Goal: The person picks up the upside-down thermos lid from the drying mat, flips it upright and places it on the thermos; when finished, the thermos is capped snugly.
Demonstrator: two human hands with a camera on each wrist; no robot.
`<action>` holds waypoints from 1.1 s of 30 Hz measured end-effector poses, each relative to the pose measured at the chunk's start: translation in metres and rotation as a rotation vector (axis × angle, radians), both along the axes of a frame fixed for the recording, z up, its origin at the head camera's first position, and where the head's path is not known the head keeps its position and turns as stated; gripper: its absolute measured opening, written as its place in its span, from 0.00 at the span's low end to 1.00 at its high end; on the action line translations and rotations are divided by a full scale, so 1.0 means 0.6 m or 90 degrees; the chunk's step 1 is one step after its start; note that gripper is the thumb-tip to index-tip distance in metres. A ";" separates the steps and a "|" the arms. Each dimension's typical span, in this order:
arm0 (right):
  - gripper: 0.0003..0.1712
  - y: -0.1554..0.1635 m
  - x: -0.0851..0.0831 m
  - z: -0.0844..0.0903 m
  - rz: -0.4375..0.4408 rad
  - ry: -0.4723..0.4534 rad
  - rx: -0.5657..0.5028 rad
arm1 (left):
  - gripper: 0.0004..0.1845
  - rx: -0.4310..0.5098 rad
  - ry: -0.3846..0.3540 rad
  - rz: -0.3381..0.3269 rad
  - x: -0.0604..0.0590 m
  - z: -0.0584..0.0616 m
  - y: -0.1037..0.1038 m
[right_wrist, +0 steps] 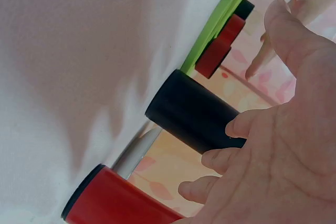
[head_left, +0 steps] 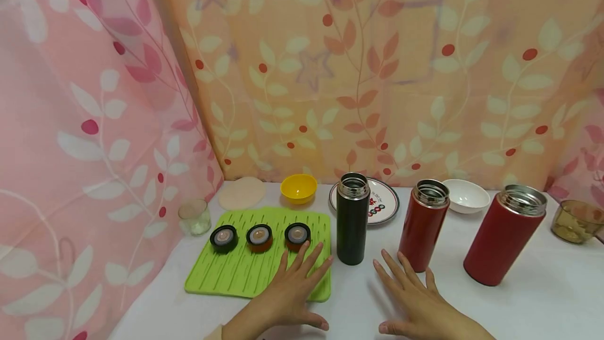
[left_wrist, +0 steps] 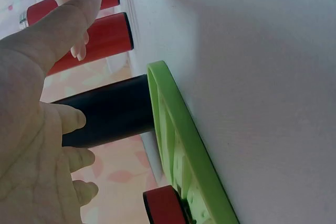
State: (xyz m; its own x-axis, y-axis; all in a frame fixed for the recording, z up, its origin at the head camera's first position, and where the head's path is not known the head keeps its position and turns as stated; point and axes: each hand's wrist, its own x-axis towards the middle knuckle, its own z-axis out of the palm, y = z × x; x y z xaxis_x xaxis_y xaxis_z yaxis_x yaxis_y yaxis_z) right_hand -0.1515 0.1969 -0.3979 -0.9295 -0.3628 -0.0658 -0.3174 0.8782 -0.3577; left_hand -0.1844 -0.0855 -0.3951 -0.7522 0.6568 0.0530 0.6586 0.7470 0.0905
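Both hands flat, fingers spread, holding nothing. L hand (head_left: 290, 290) lies on the near-right corner of the green mat (head_left: 236, 277), fingertips just short of the rightmost lid (head_left: 297, 235). R hand (head_left: 417, 298) lies on the white worktop (head_left: 542, 303), between the black flask (head_left: 352, 219) & the nearer red flask (head_left: 423, 224). Flasks upright, open-topped. 2 more lids on the mat, to the L.

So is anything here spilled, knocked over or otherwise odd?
Nothing is spilled or fallen. The black flask and two red flasks stand open, their three lids lying apart on the green mat.
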 end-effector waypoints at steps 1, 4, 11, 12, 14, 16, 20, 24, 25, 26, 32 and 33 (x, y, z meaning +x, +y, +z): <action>0.61 0.000 0.001 -0.002 0.000 0.000 0.000 | 0.60 -0.001 -0.002 0.001 0.001 -0.002 -0.001; 0.61 -0.001 0.002 -0.005 -0.001 -0.004 0.000 | 0.59 -0.002 -0.010 0.006 0.002 -0.005 -0.002; 0.61 -0.004 0.004 -0.007 0.002 0.006 0.017 | 0.57 -0.006 -0.037 0.026 0.001 -0.002 -0.008; 0.61 -0.005 0.004 -0.006 0.003 0.012 0.022 | 0.57 -0.006 -0.037 0.028 0.001 -0.001 -0.009; 0.60 -0.005 0.002 -0.003 0.007 0.028 0.029 | 0.57 -0.004 -0.033 0.028 0.001 0.003 -0.011; 0.60 -0.006 0.000 0.000 0.009 0.044 0.041 | 0.57 0.004 -0.025 0.023 0.000 0.006 -0.011; 0.59 -0.008 -0.003 0.005 0.009 0.075 0.054 | 0.56 0.020 -0.008 0.015 -0.007 0.010 -0.011; 0.58 -0.010 -0.005 0.004 0.014 0.093 0.051 | 0.53 0.034 0.013 0.018 -0.016 0.012 -0.013; 0.58 -0.010 -0.005 0.004 0.014 0.099 0.053 | 0.53 0.036 0.021 0.019 -0.019 0.013 -0.014; 0.58 -0.010 -0.005 0.004 0.015 0.107 0.055 | 0.52 0.040 0.031 0.020 -0.022 0.013 -0.015; 0.48 -0.005 -0.004 0.006 0.026 0.173 0.066 | 0.35 0.143 0.162 0.031 -0.054 0.014 -0.029; 0.44 -0.004 -0.004 0.006 0.034 0.189 0.067 | 0.31 0.167 0.183 0.040 -0.061 0.013 -0.035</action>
State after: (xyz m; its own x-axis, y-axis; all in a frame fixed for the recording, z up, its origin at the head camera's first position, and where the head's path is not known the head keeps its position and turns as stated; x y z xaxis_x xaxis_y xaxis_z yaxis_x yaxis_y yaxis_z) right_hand -0.1538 0.1946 -0.3940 -0.8938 -0.4166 0.1660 -0.4405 0.8851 -0.1503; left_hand -0.2212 -0.1065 -0.3873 -0.7204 0.5465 0.4271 0.6388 0.7626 0.1016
